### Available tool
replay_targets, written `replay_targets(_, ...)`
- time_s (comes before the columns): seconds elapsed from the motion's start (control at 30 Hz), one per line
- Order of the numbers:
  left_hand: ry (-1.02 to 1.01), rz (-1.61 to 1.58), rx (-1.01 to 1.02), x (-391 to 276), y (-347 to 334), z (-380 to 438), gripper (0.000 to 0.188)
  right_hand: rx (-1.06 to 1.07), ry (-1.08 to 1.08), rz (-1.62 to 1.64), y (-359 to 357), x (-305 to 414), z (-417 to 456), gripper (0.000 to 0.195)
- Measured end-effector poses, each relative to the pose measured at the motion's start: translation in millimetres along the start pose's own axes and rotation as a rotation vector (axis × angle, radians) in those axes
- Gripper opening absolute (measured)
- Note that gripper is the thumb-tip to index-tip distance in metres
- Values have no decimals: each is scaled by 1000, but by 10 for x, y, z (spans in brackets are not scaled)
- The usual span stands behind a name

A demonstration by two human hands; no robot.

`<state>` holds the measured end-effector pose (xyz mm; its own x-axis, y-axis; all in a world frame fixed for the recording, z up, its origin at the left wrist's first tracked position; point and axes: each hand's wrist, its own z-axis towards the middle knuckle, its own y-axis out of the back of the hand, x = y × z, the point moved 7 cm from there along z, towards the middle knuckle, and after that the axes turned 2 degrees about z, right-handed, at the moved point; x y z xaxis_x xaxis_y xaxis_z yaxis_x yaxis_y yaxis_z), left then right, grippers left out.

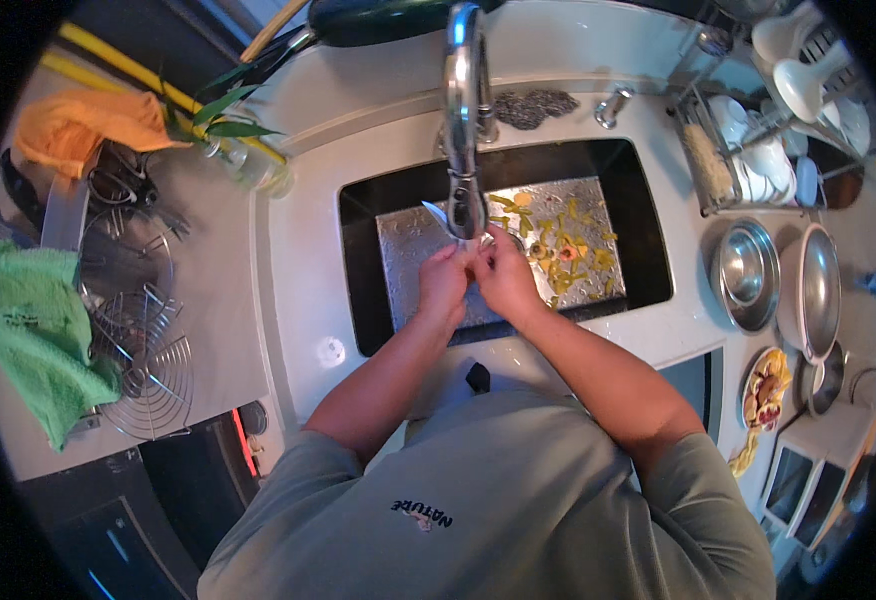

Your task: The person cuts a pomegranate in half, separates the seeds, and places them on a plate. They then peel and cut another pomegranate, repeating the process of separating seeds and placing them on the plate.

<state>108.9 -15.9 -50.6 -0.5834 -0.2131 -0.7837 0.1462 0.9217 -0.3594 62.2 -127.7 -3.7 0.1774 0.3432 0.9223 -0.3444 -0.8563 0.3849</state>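
My left hand (444, 279) and my right hand (507, 270) are close together over the sink (354, 262), under the chrome faucet (464, 112). A knife blade (435, 213) points up and left just above my left hand, partly behind the spout; its handle is hidden, so I cannot tell which hand has it. The fingers of both hands are bent and meet just below the spout's end. What lies between them is too hidden to name. Yellow-green peelings (560, 277) are scattered over the sink's metal bottom, to the right of my hands.
A dish rack (764, 135) with white crockery stands at the back right, above metal bowls (745, 274) and a plate of food scraps (766, 388). Wire racks (145, 367), a green towel (40, 330), an orange cloth (92, 127) and a plant in a bottle (258, 169) are on the left. A scouring pad (534, 109) lies behind the sink.
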Motion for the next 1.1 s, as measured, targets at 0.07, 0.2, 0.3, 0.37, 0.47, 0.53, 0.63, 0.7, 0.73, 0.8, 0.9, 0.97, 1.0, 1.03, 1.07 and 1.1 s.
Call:
replay_targets(0.07, 129, -27, 18, 8, 126, 35, 22, 13, 2, 23, 66, 41, -108, 66)
replay_targets(0.2, 190, 11, -66, -89, 195, 129, 16, 106, -78, 25, 199, -165, -256, 67)
replay_targets(0.3, 143, 81, -80, -13, 313, 232, 33, 93, -123, 103, 290, -278, -339, 66)
replay_targets(0.37, 106, 69, -134, 55, 396, 237, 40, 79, -143, 80, 318, -280, -332, 58)
replay_targets(0.47, 225, 131, -200, 214, 336, -11, 47, 38, -88, 16, 271, -409, -175, 48)
replay_targets(0.53, 266, 101, 70, 147, -68, -402, 47, 54, -243, 291, 148, -416, -74, 46)
replay_targets(0.63, 214, 9, 115, 179, -123, -450, 40, 98, -404, 574, -63, -264, -49, 47)
replay_targets(0.7, 175, -33, 57, 201, -8, -326, 45, 145, -438, 649, -158, -203, -59, 47)
replay_targets(0.73, 204, -20, -33, 150, 3, -377, 60, 141, -388, 631, -186, -321, -21, 49)
replay_targets(0.8, 111, 206, -75, 119, 220, -345, 69, 149, -279, 387, -193, -528, 67, 55)
replay_targets(0.9, -174, 800, -169, -15, 500, -370, 63, 262, -400, 298, -289, -623, 176, 44)
replay_targets(0.97, -330, 987, -181, -166, 449, -530, 55, 420, -532, 373, -337, -306, 121, 31)
replay_targets(1.0, -330, 925, -203, -205, 446, -573, 51, 364, -493, 514, -400, -250, 166, 24)
replay_targets(1.03, -332, 863, -227, -237, 434, -617, 47, 374, -537, 569, -412, -260, 157, 25)
replay_targets(1.07, -334, 800, -250, -268, 420, -663, 44, 385, -581, 623, -405, -271, 153, 25)
replay_targets(1.1, -227, 694, -225, -265, 469, -694, 42, 407, -620, 684, -469, -244, 160, 26)
